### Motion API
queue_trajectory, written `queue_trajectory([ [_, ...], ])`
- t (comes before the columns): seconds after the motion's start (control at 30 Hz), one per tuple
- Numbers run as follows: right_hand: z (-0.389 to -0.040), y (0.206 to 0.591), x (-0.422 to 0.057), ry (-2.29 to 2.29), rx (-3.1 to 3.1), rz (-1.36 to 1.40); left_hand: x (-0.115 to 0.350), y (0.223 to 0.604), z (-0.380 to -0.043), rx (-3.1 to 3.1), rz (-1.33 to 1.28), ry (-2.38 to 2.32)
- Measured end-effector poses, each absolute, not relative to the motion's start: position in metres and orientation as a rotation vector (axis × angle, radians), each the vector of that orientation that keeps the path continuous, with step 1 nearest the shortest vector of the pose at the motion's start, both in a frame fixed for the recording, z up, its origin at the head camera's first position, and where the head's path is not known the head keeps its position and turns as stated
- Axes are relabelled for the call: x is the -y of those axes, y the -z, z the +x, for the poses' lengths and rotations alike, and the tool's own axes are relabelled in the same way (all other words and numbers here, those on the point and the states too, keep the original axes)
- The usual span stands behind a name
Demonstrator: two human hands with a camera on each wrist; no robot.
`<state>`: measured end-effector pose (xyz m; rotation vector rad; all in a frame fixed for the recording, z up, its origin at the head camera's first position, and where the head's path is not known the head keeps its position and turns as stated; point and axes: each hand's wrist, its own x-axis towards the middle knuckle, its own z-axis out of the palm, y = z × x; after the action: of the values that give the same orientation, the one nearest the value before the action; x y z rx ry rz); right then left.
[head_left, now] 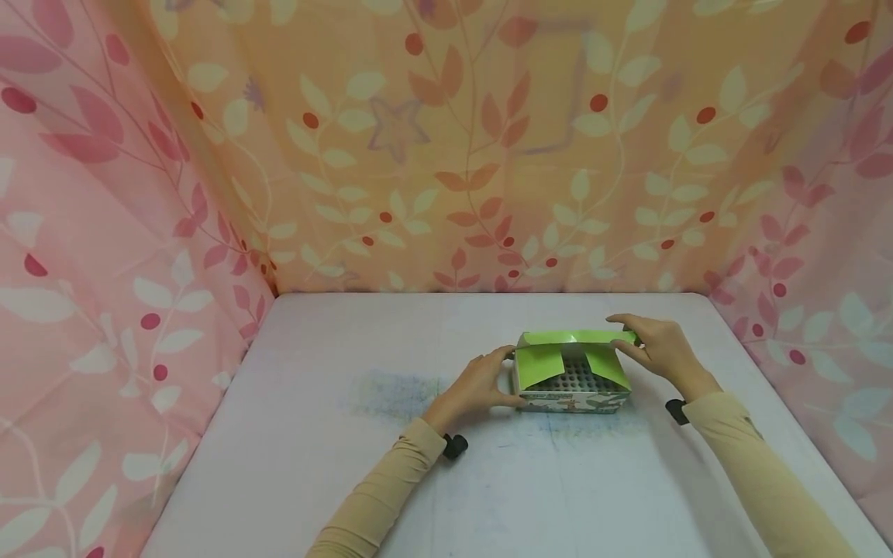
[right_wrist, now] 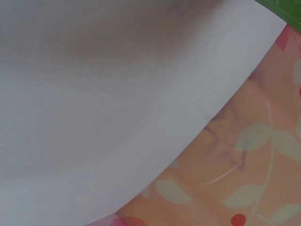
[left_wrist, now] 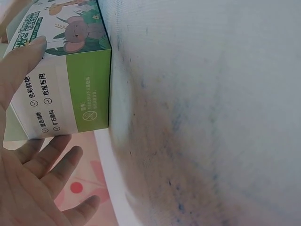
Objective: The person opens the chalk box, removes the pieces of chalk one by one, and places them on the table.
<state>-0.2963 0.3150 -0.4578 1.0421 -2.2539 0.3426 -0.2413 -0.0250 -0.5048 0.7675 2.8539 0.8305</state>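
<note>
A box of chalk (head_left: 574, 401) stands on the table with its top open, its green side flaps folded inward and rows of round stick ends showing inside. At its left end, my left hand (head_left: 477, 381) grips the box, thumb on the printed front and fingers toward the back. The left wrist view shows the white and green end of the chalk box (left_wrist: 88, 94) between that thumb and the fingers. On the other side, my right hand (head_left: 663, 350) pinches the right end of the raised green lid (head_left: 572, 338). The right wrist view catches only a green corner (right_wrist: 289, 12).
The white table (head_left: 335, 480) carries bluish smudges (head_left: 398, 395) left of the box. Patterned curtains (head_left: 446, 155) enclose its back and sides. A small black wrist camera (head_left: 456, 446) sits at the left sleeve, another black wrist camera (head_left: 677, 411) at the right.
</note>
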Motion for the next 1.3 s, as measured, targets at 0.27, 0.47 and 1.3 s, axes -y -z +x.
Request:
queue_trajectory([
  [0.27, -0.294, 0.474, -0.318, -0.489, 2.302, 0.908, 0.027, 0.503, -0.242, -2.823, 0.755, -0.894],
  [0.47, -0.295, 0.481, -0.312, -0.752, 2.453, 0.746, 0.026, 0.506, -0.245, -2.815, 0.754, -0.937],
  [1.3, -0.302, 0.506, -0.306, -1.684, 3.124, 0.118, 0.025, 0.509, -0.242, -2.726, 0.675, -1.031],
])
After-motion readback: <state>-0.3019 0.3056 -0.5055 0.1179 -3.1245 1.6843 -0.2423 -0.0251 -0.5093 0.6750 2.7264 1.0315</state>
